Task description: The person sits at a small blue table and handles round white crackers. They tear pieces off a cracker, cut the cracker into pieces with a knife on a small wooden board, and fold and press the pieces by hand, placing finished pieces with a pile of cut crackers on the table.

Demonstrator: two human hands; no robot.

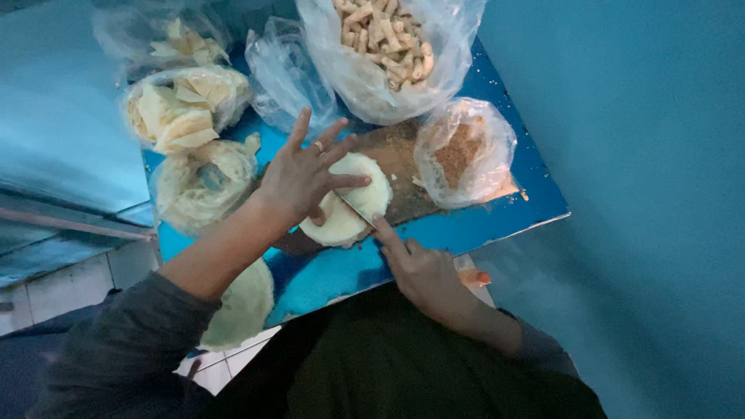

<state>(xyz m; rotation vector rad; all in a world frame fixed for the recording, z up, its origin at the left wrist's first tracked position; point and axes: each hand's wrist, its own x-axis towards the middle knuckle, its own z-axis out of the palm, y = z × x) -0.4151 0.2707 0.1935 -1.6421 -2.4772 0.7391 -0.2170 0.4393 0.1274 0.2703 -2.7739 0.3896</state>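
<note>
Stack of pale round wrappers (353,200) on brown board (400,167), mid-table, directly under L hand (299,177). L hand spread flat, fingers splayed, palm pressing stack from upper left; ring on one finger. Knife (358,209) crossing stack diagonally, blade just below L fingertips. R hand (423,271) closed round knife handle, index finger stretched along blade spine, tip touching stack's lower-right edge.

Edges & room: blue table (497,217) ends just right of and below board; front edge runs near R wrist. Bag of brown crumbs (464,154) touching board on right. Large bag of short tan sticks (388,46) behind board, near L fingertips. Empty clear bag (287,74) beside it. Three bags of pale folded/round sheets (186,109) at left, well apart from blade. One more round wrapper (244,302) at front-left, overhanging table edge, below L forearm. Little free surface: narrow strip btwn board and front edge only.

Pose: L forearm entering from lower left, sleeve pushed up, wrist bent down. R forearm from bottom centre, short reach, wrist low.
</note>
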